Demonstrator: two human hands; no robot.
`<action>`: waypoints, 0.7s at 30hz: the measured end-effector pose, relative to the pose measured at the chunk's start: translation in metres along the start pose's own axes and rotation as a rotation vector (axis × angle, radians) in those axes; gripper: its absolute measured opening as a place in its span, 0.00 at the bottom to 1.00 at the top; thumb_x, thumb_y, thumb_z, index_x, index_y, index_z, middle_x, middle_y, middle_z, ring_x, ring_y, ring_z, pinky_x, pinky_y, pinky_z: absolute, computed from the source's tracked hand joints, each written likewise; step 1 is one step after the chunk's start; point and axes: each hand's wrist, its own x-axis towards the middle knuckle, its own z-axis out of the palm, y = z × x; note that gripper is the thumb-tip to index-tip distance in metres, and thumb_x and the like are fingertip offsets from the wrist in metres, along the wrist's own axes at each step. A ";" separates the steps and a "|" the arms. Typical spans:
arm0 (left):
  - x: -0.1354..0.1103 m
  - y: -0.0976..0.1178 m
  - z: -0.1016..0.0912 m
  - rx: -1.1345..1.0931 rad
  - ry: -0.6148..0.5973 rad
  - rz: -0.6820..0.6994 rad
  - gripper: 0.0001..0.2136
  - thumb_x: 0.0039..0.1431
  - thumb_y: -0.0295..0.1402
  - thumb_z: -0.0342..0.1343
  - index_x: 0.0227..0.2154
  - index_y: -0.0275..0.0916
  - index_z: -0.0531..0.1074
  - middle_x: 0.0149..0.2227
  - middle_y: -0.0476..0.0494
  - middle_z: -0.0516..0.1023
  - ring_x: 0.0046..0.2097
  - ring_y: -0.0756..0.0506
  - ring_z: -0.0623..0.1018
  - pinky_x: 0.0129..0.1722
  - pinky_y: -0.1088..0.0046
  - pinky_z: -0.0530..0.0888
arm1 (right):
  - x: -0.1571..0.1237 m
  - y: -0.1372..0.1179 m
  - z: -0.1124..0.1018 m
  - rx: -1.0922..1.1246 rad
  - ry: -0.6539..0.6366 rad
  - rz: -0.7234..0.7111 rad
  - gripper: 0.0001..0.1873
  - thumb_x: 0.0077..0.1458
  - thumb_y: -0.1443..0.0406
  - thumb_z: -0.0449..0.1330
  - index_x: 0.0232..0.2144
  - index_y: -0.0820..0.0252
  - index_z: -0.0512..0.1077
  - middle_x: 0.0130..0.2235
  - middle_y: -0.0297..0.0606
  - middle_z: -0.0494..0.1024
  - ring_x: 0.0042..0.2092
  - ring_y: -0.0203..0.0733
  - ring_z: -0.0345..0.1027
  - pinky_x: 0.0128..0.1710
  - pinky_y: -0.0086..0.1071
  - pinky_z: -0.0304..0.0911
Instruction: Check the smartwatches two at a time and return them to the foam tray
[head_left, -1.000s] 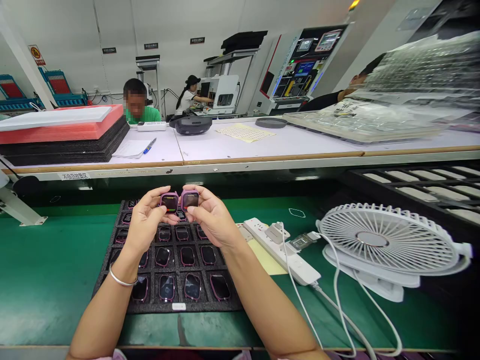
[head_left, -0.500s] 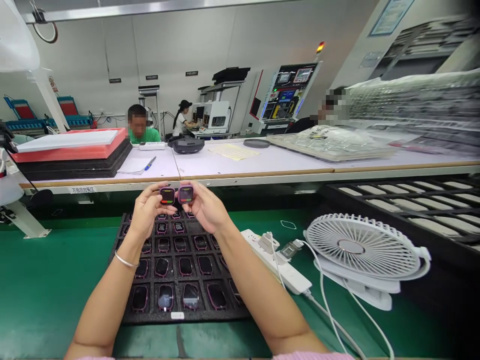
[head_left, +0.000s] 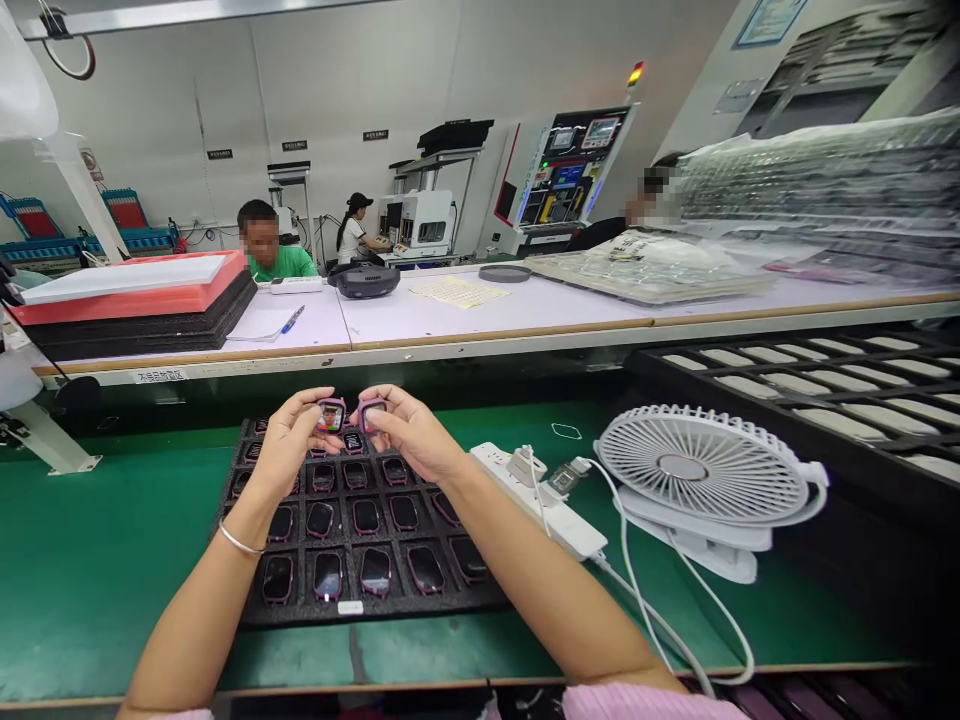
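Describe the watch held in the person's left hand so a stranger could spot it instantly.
On the green workbench, a black foam tray holds rows of pink-framed watches. Above the tray's far end, the person's left hand pinches one watch, its screen lit in colour, unlike the dark screens lying in the tray.

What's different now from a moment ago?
The left hand and right hand have eased apart, opening a small gap between the two pink smartwatches they hold. The left watch now shows a bright, colourful screen; the right watch has tilted away. Neither was let go. The black foam tray and its rows of watches stayed put.
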 end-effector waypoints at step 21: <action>-0.022 -0.025 0.010 -0.021 -0.026 -0.091 0.20 0.53 0.38 0.60 0.49 0.37 0.72 0.38 0.44 0.79 0.27 0.47 0.82 0.29 0.68 0.80 | -0.026 0.020 -0.014 0.039 -0.026 0.053 0.17 0.50 0.65 0.67 0.44 0.57 0.70 0.34 0.31 0.76 0.25 0.32 0.68 0.26 0.29 0.65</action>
